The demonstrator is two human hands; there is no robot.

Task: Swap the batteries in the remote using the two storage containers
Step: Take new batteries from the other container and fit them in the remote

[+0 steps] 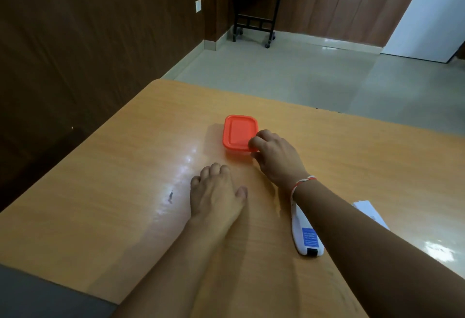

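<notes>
**Head view: right hand on the orange lid, remote lying near the bench edge**

Head camera looks down along both forearms across a wooden bench [113, 166]. Nearest, the remote [305, 236] lies flat on the bench, back side up, a blue label showing; its long axis runs from near to far, leaning slightly left at the far end, and the dark-tipped end points back toward the person. The right forearm crosses over its far end. Just beyond it to the right, a piece of white paper [364, 205] peeks out from under the same arm.

Left of the remote, the left hand [216, 192] rests palm down on the bench, fingers curled loosely, its grip holding nothing.

Farther out, the right hand [274, 156], a red-and-white thread at the wrist, has its grip pinched on the near right corner of the orange lid [237, 133]. That lid sits closed on a small clear container [234, 153]; what it holds cannot be told. Only this one container is visible.

Beyond the bench edge lie a pale tiled floor and a dark side table [256, 8] against the wall.
</notes>
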